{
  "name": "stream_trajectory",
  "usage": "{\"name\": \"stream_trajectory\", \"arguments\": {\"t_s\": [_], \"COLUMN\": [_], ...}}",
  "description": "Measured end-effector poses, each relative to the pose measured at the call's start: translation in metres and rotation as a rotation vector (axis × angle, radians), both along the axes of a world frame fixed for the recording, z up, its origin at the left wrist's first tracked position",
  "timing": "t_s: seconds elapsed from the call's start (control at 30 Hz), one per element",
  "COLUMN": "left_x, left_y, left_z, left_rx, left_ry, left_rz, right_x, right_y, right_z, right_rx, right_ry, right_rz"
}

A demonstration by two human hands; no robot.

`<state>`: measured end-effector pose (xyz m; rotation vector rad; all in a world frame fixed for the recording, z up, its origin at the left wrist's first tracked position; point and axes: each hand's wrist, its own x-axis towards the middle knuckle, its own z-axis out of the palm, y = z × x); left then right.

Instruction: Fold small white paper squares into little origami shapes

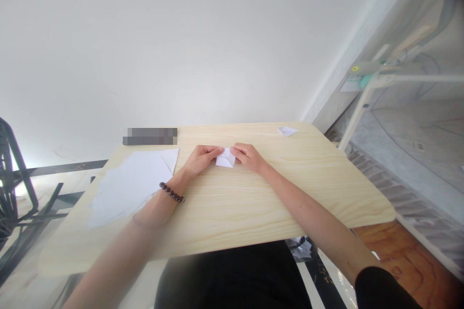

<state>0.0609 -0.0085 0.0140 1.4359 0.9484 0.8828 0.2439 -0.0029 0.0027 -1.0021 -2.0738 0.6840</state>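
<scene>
A small folded piece of white paper [225, 158] is held just above the middle of the table, between both hands. My left hand [201, 158] pinches its upper left side, thumb on top. On the upper right side, my right hand [247, 157] grips it with thumb and curled fingers. Creases cross the paper's face. Left of my left hand, loose white paper sheets [136, 181] lie in an overlapping pile, partly behind my forearm. Another small folded white paper [287, 131] rests near the table's far right corner.
The pale wooden table [253, 212] stands against a white wall [217, 48]. A blurred-out dark strip [150, 136] lies at its far left edge. A dark metal chair [14, 178] is to the left; a white metal frame [357, 116] stands on the right.
</scene>
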Motion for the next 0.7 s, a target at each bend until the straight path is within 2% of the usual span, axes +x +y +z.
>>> {"name": "stream_trajectory", "arguments": {"t_s": [0.43,0.7], "left_x": [-0.0003,-0.0042], "left_y": [0.0033,0.0057], "left_z": [-0.0036,-0.0077], "left_rx": [0.012,0.076], "left_ry": [-0.026,0.081], "left_rz": [0.035,0.083], "right_x": [0.0004,-0.0009], "right_y": [0.0,0.0005], "right_z": [-0.0003,-0.0013], "right_rx": [-0.041,-0.076], "right_ry": [-0.002,-0.031], "right_rz": [0.026,0.062]}}
